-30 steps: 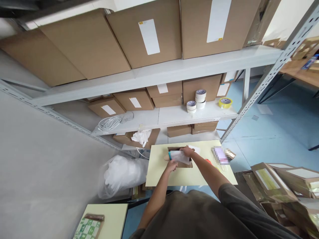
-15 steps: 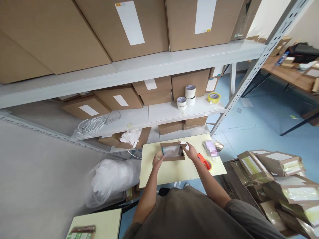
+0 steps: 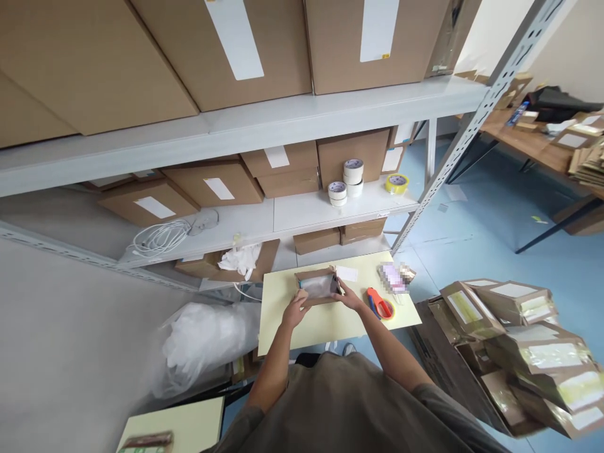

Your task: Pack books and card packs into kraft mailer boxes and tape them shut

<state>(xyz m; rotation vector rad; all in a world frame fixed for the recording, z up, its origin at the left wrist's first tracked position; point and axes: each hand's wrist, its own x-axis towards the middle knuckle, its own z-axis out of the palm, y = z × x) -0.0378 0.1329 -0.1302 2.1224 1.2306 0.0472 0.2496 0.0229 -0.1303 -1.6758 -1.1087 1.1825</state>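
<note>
A small open cardboard box (image 3: 317, 301) sits on the pale yellow table (image 3: 283, 336), with clear plastic wrapping (image 3: 319, 287) inside. My left hand (image 3: 295, 310) is closed on the box's near left corner, by a folded flap. At the right end, my right hand (image 3: 348, 296) grips the box wall, its fingertips reaching over the edge. A white paper slip (image 3: 346, 274) lies flat just beyond my right hand. Right of that hand rests a red tape dispenser (image 3: 375, 299) with a roll of tape.
Tape rolls (image 3: 353, 170), a yellow tape roll (image 3: 397, 183) and coiled white cable (image 3: 160, 239) occupy the shelf (image 3: 302, 214) ahead. A bag of white packing material (image 3: 207, 340) stands at left. Taped parcels (image 3: 533, 352) are piled at right. A partly blurred item (image 3: 394, 278) lies at the table's right end.
The white slip that was at my right hand now lies on the table beyond the box. My right hand has moved onto the box's right end. The view has shifted slightly.
</note>
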